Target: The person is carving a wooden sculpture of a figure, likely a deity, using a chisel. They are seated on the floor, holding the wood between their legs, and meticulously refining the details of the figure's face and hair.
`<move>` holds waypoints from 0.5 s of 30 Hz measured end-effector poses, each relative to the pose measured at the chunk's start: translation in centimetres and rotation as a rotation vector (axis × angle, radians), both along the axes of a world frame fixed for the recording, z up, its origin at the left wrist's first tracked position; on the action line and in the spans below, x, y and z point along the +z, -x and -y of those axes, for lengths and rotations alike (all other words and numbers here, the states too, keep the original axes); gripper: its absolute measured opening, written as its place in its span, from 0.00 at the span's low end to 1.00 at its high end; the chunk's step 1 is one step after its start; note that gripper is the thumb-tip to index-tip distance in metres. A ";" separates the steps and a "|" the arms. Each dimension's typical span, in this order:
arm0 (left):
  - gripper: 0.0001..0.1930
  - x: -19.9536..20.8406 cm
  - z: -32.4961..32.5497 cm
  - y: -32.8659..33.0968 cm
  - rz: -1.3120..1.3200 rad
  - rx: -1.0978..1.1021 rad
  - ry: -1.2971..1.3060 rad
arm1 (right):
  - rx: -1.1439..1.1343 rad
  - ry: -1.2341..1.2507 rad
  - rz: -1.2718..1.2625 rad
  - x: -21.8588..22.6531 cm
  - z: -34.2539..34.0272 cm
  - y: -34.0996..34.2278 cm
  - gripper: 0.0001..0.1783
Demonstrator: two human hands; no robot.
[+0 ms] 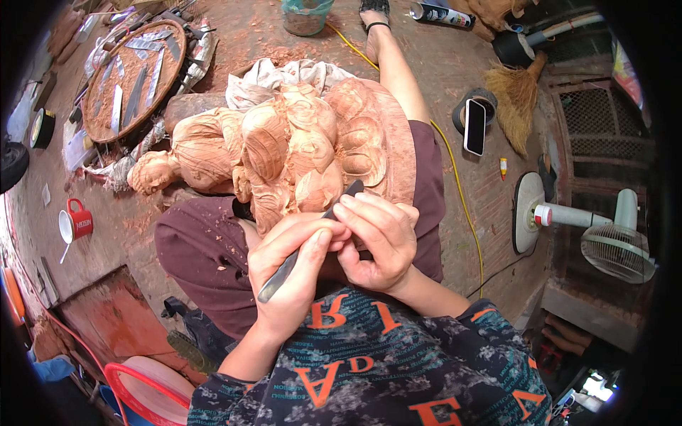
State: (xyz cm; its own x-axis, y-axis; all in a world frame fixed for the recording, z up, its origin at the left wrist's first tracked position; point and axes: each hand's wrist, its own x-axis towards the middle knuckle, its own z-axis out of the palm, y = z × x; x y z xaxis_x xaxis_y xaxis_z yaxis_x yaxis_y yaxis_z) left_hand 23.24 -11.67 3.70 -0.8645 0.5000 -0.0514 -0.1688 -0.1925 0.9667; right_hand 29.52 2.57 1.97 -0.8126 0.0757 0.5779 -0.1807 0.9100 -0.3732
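Note:
A wooden figure carving (pixel 266 138) lies on its side in front of me, its head to the left and its round base (pixel 401 145) to the right between my legs. My left hand (pixel 288 263) is closed around a dark, slim steel carving chisel (pixel 280 280). One end of it sticks out below that palm. The fingers of my right hand (pixel 380 241) are bent and pinch the chisel near its other, upper end, by the near edge of the carving. My fingertips meet at the middle of the tool and hide part of it.
Several metal blades lie in a round woven tray (pixel 106 82) at far left, near a red mug (pixel 76 221). To the right are a phone (pixel 474 128) on a dark roll, a straw broom (pixel 513 96), a fan (pixel 616 250) and a yellow cord (pixel 460 192). Pale cloth (pixel 273 77) lies behind the carving.

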 end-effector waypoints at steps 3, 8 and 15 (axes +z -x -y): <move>0.07 1.4 -1.4 0.6 -0.030 0.010 -0.028 | -0.069 0.077 -0.059 -0.2 0.1 0.4 0.20; 0.08 0.4 0.6 0.7 -0.132 -0.040 0.070 | 0.047 -0.035 0.029 0.5 -0.5 0.0 0.20; 0.07 3.6 -0.6 9.2 -0.468 -0.146 0.189 | 0.283 0.130 0.557 8.6 -6.1 7.7 0.09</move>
State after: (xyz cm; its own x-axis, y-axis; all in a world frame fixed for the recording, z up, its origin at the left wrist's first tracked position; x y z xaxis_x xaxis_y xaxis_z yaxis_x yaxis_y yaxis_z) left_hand 14.04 -11.12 7.34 -0.7389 0.6360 0.2227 0.2772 -0.0143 0.9607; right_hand 21.86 8.71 10.55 -0.9874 -0.1453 0.0632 -0.1546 0.7966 -0.5844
